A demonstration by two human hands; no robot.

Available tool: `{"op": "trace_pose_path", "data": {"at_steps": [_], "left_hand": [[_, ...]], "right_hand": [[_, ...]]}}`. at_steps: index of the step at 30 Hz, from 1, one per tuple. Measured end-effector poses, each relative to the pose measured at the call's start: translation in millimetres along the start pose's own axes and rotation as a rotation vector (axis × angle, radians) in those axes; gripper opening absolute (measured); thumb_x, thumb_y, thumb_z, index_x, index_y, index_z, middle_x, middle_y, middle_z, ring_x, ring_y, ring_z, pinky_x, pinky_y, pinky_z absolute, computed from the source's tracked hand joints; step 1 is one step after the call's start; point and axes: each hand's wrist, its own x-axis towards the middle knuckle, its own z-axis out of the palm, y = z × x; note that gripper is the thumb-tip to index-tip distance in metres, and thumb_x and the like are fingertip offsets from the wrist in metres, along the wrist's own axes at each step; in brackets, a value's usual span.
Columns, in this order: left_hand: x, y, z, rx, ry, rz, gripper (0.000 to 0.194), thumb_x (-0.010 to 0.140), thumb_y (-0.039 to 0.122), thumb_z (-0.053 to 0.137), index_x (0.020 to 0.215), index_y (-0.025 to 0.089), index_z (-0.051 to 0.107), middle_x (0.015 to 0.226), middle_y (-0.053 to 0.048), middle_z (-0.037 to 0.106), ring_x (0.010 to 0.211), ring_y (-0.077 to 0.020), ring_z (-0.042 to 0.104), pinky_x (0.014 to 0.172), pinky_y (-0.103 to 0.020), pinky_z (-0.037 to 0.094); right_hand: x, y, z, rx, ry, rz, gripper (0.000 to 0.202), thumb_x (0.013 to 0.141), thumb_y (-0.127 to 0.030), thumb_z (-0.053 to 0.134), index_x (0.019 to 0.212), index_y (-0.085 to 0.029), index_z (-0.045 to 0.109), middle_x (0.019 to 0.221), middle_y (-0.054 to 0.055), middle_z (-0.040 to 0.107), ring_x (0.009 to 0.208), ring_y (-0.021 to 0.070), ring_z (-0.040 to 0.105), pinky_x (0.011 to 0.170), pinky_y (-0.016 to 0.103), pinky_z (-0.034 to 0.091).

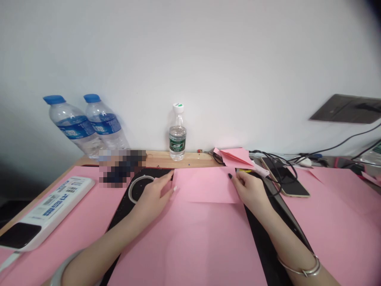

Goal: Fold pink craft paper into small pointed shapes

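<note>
A long pink paper sheet [190, 242] lies over a black mat [263, 246]. Its far part is a folded-over flap [205, 184] whose edge crosses the sheet between my hands. At the flap's left edge is my left hand [156, 194], thumb and forefinger apart, with the fingertips touching the paper. My right hand [250, 186] pinches the flap's right edge between thumb and curled fingers. A white ring [131, 194] rests on the mat beside my left hand.
A clear bottle [177, 143] stands by the wall; two blue-capped bottles [74, 127] lean at the left. A white device [50, 210] lies left. Folded pink paper [235, 157], cables and a phone [285, 178] are at the right.
</note>
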Motion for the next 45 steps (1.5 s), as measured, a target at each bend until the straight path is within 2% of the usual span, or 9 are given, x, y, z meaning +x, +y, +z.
{"op": "trace_pose_path", "data": {"at_steps": [6, 8, 15, 21, 26, 31, 37, 41, 45], "left_hand": [[7.8, -8.7, 3.9, -0.642, 0.047, -0.15, 0.065, 0.085, 0.031, 0.051, 0.141, 0.02, 0.02, 0.143, -0.014, 0.035, 0.123, -0.0229, 0.046, 0.099, -0.039, 0.041], [9.5, -8.2, 2.0, -0.736, 0.04, -0.183, 0.066, 0.084, 0.033, 0.054, 0.141, 0.018, 0.022, 0.139, -0.015, 0.041, 0.122, -0.024, 0.046, 0.101, -0.042, 0.038], [11.1, 4.0, -9.3, -0.728, 0.047, -0.253, 0.055, 0.079, 0.038, 0.059, 0.127, 0.016, 0.045, 0.124, -0.012, 0.057, 0.111, -0.0257, 0.055, 0.092, -0.039, 0.045], [9.3, 8.7, -13.1, -0.716, 0.036, -0.22, 0.028, 0.08, 0.039, 0.059, 0.098, 0.018, 0.06, 0.11, -0.007, 0.065, 0.101, -0.0233, 0.06, 0.09, -0.034, 0.044], [6.5, 7.6, -9.9, -0.929, -0.082, -0.249, 0.028, 0.082, 0.037, 0.058, 0.102, 0.02, 0.052, 0.084, -0.002, 0.07, 0.08, -0.0189, 0.066, 0.078, -0.034, 0.051], [6.4, 7.3, -7.6, -1.001, -0.114, -0.283, 0.033, 0.08, 0.035, 0.061, 0.108, 0.018, 0.053, 0.087, -0.005, 0.071, 0.081, -0.0192, 0.067, 0.078, -0.033, 0.052], [7.8, 10.5, -8.1, -1.238, -0.049, -0.314, 0.031, 0.082, 0.027, 0.062, 0.111, 0.018, 0.057, 0.107, -0.006, 0.067, 0.093, -0.0172, 0.064, 0.081, -0.026, 0.051], [7.6, 11.5, -6.9, -1.336, 0.005, -0.412, 0.022, 0.082, 0.025, 0.063, 0.102, 0.017, 0.062, 0.104, -0.006, 0.068, 0.091, -0.016, 0.065, 0.078, -0.025, 0.053], [4.6, 10.5, -5.1, -1.324, -0.035, -0.404, 0.022, 0.082, 0.028, 0.062, 0.1, 0.015, 0.063, 0.095, -0.007, 0.071, 0.084, -0.0181, 0.067, 0.073, -0.027, 0.055]], "right_hand": [[-2.0, -6.8, -2.8, 0.363, 0.072, 0.02, 0.036, 0.085, -0.033, 0.047, 0.058, -0.021, 0.027, 0.055, -0.006, 0.024, 0.051, 0.01, 0.025, 0.048, 0.023, 0.021], [-2.1, -7.2, -1.8, 0.48, 0.071, 0.037, 0.039, 0.085, -0.035, 0.049, 0.057, -0.021, 0.027, 0.056, -0.007, 0.023, 0.052, 0.0097, 0.023, 0.048, 0.023, 0.019], [-1.1, -2.8, 6.0, 0.902, -0.022, 0.165, 0.041, 0.081, -0.042, 0.057, 0.057, -0.019, 0.034, 0.056, -0.007, 0.026, 0.05, 0.008, 0.021, 0.046, 0.021, 0.016], [-1.6, -3.2, 6.9, 1.184, -0.105, 0.242, 0.037, 0.08, -0.037, 0.062, 0.059, -0.017, 0.039, 0.057, -0.006, 0.032, 0.05, 0.0067, 0.024, 0.045, 0.018, 0.02], [-2.2, -6.6, 4.1, 1.133, -0.108, 0.243, 0.034, 0.079, -0.038, 0.062, 0.06, -0.017, 0.044, 0.057, -0.006, 0.038, 0.05, 0.0071, 0.03, 0.045, 0.019, 0.024], [-1.7, -6.5, 5.1, 0.954, -0.086, 0.207, 0.029, 0.076, -0.038, 0.066, 0.064, -0.016, 0.051, 0.059, -0.004, 0.049, 0.052, 0.0083, 0.04, 0.047, 0.019, 0.029], [-3.8, -6.4, 8.0, 1.072, -0.238, 0.316, 0.024, 0.071, -0.035, 0.071, 0.078, -0.016, 0.06, 0.066, -0.001, 0.061, 0.056, 0.0114, 0.052, 0.05, 0.021, 0.038], [-7.9, -11.7, 4.3, 1.122, -0.57, 0.343, 0.033, 0.07, -0.032, 0.073, 0.095, -0.014, 0.063, 0.082, 0.005, 0.066, 0.07, 0.0168, 0.06, 0.059, 0.026, 0.045], [-8.2, -11.1, -0.6, 1.128, -0.693, 0.325, 0.021, 0.075, -0.033, 0.069, 0.08, -0.013, 0.065, 0.072, 0.002, 0.064, 0.062, 0.0113, 0.057, 0.056, 0.021, 0.041]]}}
